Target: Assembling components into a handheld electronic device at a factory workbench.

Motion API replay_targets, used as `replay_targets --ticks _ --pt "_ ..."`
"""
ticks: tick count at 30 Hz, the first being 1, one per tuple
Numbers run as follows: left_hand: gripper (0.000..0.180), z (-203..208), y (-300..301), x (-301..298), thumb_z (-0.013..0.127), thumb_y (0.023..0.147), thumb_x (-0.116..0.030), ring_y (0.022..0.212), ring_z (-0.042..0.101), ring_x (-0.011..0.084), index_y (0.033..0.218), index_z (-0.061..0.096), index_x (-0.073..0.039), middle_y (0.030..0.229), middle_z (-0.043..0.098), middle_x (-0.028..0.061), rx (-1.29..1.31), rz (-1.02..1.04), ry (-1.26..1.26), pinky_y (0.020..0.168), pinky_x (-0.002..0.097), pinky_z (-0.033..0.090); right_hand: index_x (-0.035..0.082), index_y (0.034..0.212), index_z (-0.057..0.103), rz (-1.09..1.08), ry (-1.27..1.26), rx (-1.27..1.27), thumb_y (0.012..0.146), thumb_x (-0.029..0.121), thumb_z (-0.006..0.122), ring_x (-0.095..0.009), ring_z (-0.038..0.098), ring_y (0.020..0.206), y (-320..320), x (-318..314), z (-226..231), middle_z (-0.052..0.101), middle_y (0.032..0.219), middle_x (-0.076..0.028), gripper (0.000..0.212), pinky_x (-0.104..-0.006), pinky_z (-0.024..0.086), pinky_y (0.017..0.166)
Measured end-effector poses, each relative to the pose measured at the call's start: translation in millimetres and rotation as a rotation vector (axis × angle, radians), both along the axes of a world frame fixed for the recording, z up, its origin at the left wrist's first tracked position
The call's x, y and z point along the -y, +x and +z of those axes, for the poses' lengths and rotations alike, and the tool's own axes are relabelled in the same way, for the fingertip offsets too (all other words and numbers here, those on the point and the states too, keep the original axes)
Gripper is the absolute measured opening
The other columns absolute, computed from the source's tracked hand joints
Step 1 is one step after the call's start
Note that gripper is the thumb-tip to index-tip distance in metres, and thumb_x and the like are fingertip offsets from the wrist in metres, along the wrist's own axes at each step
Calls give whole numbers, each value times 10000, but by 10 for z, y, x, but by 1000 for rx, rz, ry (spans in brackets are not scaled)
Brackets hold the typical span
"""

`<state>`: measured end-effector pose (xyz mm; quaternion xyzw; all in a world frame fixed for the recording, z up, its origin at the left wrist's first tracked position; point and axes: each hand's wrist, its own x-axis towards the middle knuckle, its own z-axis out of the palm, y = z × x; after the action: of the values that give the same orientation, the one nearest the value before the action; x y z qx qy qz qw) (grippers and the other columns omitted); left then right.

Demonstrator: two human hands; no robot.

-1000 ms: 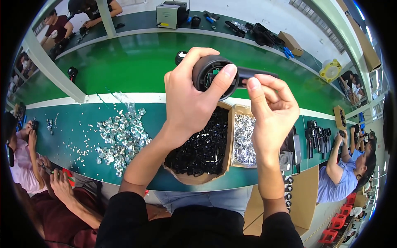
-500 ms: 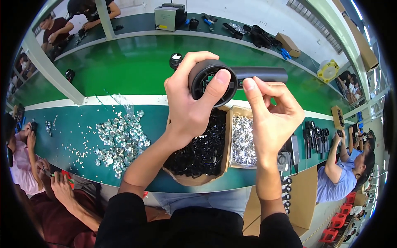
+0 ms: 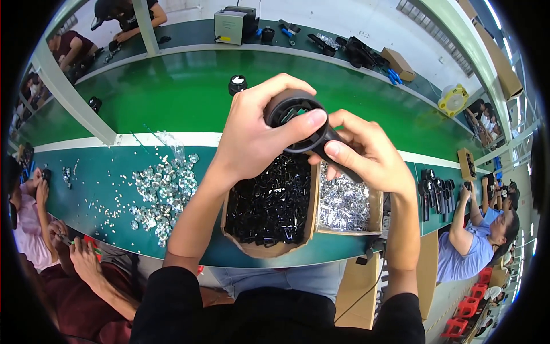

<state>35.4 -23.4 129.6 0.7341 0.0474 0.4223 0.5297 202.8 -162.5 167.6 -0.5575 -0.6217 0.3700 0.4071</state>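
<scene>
A black round-headed housing (image 3: 285, 103) with a stout handle (image 3: 345, 166) is held up in the air, seen in front of the far edge of the dark green work surface (image 3: 229, 255), its open face showing a bit of green inside. The left hand (image 3: 255, 129) is clamped around the head, thumb laid across the open face; the right hand (image 3: 372, 152) is closed on the handle, thumb on top and fingers curled beneath. Below them, between the forearms, a cardboard box (image 3: 269, 250) of shiny black parts (image 3: 269, 209) stands close to the near edge, and against its right side a shallower box (image 3: 350, 232) holds small silver parts (image 3: 344, 203). On the left half of the surface lies a heap of clear, silvery pieces (image 3: 166, 192), with tiny pale bits (image 3: 112, 213) scattered further left. Toward the right end, black handled units (image 3: 438, 195) lie in a row. Past the white far edge, a black round piece (image 3: 238, 85) stands on a bright green strip (image 3: 172, 86). At the right end a co-worker in light blue (image 3: 467, 246) sits with arms raised.
</scene>
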Motion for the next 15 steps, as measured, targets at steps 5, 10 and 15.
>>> replay_targets --ticks 5,10,15 --pt "297 45 78 91 775 899 -221 758 627 60 1046 660 10 826 697 18 -90 20 -285 710 249 533 18 1225 519 -72 -45 -180 1068 201 549 -66 586 575 -59 3 -207 685 821 -64 243 -220 479 531" --pt "536 -120 89 10 729 908 -78 1016 620 149 1363 455 -7 1198 579 91 216 -391 -351 814 307 581 -1 1256 478 -163 89 -320 1083 194 506 -72 579 585 -133 -47 -362 652 820 -57 263 -219 482 538" --pt "640 -91 87 -6 689 862 57 1098 582 164 1418 383 -13 1249 525 92 106 -273 -267 861 309 571 -5 1288 455 -125 103 -298 1090 169 467 -93 611 672 -214 -53 -366 653 907 -87 264 -240 518 612"
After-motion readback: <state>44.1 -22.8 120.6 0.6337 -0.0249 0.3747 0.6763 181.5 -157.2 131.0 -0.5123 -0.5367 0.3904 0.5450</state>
